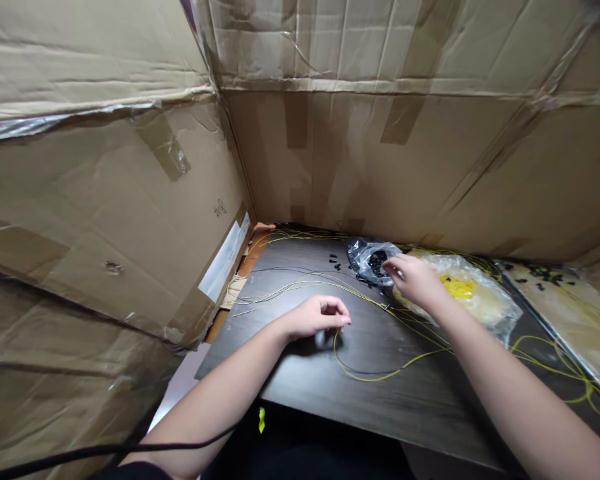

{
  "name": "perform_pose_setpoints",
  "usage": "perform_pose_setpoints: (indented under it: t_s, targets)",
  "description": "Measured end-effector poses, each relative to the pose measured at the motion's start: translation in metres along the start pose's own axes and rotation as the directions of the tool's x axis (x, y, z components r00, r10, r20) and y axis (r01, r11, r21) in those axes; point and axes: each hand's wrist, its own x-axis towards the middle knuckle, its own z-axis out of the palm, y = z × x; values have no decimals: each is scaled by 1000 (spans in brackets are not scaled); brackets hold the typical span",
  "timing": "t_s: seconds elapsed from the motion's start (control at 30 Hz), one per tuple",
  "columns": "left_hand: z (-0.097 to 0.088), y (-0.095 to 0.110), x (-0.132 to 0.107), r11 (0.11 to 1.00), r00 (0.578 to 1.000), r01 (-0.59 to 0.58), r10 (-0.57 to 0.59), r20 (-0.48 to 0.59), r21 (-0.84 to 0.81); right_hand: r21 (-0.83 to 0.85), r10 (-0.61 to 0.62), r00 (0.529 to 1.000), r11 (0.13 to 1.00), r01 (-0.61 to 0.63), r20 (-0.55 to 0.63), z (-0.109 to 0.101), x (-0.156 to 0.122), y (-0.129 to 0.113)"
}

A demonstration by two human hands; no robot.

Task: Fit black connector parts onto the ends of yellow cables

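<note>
My left hand (321,316) is held low over the dark tabletop, thumb and fingertips pinched on the end of a thin yellow wire (375,380). From there the wire loops down and runs right, passing beneath my right forearm. At the mouth of a clear plastic bag (363,270) is my right hand (413,277), its fingers bent together. Small black pieces (379,262) fill the opening of that bag. Whatever those fingertips may be holding is too small to make out. A second clear bag with yellow pieces (457,287) lies under and beside my right wrist.
Several loose black pieces (335,260) lie left of the bag. More yellow wires (280,287) stretch across the dark table (300,380). At right, a pale board (555,300) carries black pieces and wire. Cardboard walls (330,160) enclose the back and left. A black cord (80,455) crosses my left arm.
</note>
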Motion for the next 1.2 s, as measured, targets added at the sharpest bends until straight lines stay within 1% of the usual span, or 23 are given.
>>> perform_pose_setpoints:
  t_s: [0.07, 0.17, 0.27, 0.4, 0.5, 0.7, 0.97, 1.2]
  targets:
    - [0, 0, 0, 1000, 1000, 9, -9, 7, 3, 29, -45, 999, 999, 45, 21, 6, 19, -16]
    - [-1, -1, 1, 1000, 1000, 6, -6, -28, -10, 34, -91, 994, 995, 88, 68, 21, 45, -39]
    - [-3, -2, 2, 1000, 998, -5, 3, -65, -17, 40, -150, 980, 988, 146, 128, 39, 65, -59]
    - [-5, -2, 2, 1000, 996, -1, -1, -91, -20, 2, -132, 974, 991, 134, 183, 56, 78, -74]
    - [-5, -1, 1, 1000, 994, -6, 4, -109, -19, -18, -113, 974, 993, 119, 199, 61, 78, -74]
    - [-4, 3, 0, 1000, 991, -5, 3, -135, -18, -46, -106, 977, 992, 117, 187, 59, 68, -73]
    - [-5, 2, 1, 1000, 989, -2, 0, -146, -7, 10, -133, 977, 991, 134, 164, 58, 63, -66]
    - [-6, 1, 2, 1000, 987, -15, 13, -160, -12, -10, -97, 980, 995, 100, 176, 56, 60, -63]
